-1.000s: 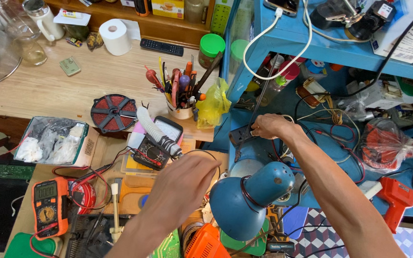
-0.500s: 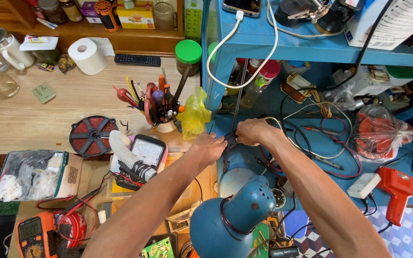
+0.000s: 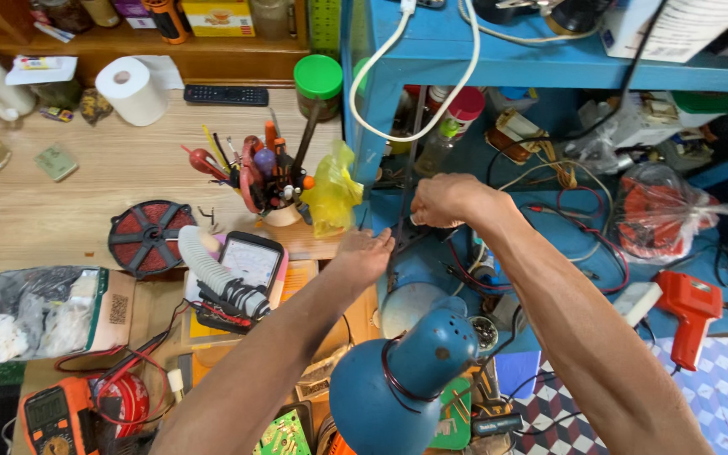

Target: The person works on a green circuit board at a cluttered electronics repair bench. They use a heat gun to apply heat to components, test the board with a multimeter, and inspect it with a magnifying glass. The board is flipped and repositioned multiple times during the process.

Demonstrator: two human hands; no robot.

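Left hand (image 3: 364,255) spread flat, right hand (image 3: 444,200) pinching a dark part — cup (image 3: 280,215) packed with tools

We see two bare forearms of ours coming up from the bottom edge, with no sleeves, no gloves and no wristbands on either. Our left hand (image 3: 366,253) is bare, without rings or a watch on the part that shows, and its knuckles and the back of the hand face us. Our right hand (image 3: 444,200) is likewise bare and unadorned. The right forearm looks lean, with tendons and muscle lines running along it.
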